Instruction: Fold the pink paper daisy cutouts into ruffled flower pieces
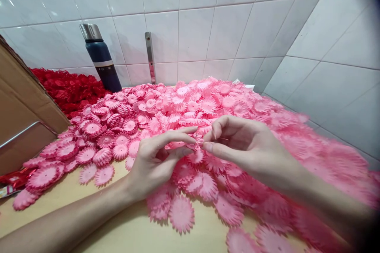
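My left hand (162, 158) and my right hand (243, 142) meet near the middle of the view, fingertips almost touching. Between the left thumb and fingers is a small pink petal piece (198, 145), pinched at its edge. The right thumb and index finger come together right beside that piece; what they hold, if anything, is too small to make out. Beneath and behind both hands spreads a large heap of pink scalloped flower discs (208, 104). One loose pink disc (181, 213) lies flat below the hands.
Behind the heap a dark blue bottle (102, 61) leans near the tiled wall (196, 27). Red petals (68, 89) are piled at the back left, beside a cardboard box (23, 102). A red wrapper (18, 180) lies at the left on the pale tabletop (124, 229).
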### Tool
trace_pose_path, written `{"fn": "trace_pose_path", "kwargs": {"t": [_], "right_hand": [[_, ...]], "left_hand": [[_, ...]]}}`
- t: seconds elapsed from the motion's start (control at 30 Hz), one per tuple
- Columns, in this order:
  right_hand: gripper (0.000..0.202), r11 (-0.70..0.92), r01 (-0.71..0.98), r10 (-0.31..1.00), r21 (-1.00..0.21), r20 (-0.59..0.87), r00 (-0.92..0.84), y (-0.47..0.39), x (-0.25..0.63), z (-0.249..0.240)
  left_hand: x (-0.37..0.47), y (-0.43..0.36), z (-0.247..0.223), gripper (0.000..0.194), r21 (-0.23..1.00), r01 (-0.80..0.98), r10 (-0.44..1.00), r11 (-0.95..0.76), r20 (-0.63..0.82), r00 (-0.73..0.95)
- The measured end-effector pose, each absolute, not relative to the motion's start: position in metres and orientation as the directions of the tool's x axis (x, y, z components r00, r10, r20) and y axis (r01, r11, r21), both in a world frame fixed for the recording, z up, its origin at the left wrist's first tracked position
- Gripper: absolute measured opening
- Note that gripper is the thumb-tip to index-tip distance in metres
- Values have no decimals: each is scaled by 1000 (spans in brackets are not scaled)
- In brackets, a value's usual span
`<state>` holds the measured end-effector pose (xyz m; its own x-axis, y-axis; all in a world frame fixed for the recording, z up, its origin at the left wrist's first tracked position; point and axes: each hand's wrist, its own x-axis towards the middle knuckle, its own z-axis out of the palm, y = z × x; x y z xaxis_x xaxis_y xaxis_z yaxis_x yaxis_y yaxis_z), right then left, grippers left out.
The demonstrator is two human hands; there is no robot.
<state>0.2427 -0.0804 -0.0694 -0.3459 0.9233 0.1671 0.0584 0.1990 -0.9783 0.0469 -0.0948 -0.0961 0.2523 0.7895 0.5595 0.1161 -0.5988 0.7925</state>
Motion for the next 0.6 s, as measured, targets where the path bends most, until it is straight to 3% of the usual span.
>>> {"fn": "trace_pose_path", "kwargs": {"t": [0.2,0.43,0.6], "right_hand": [[15,209,64,934,-976,180,-310,-71,249,-71],[18,106,-27,895,-994,107,-434,-81,242,-72],[17,146,-20,889,-989,140,-436,-83,240,-74]], "left_hand": [[45,-90,-93,11,858,62,857,-510,500,124],[49,-92,-102,44,882,-78,821,-465,463,334],[47,-91,-97,37,860,18,817,-509,477,323]]}}
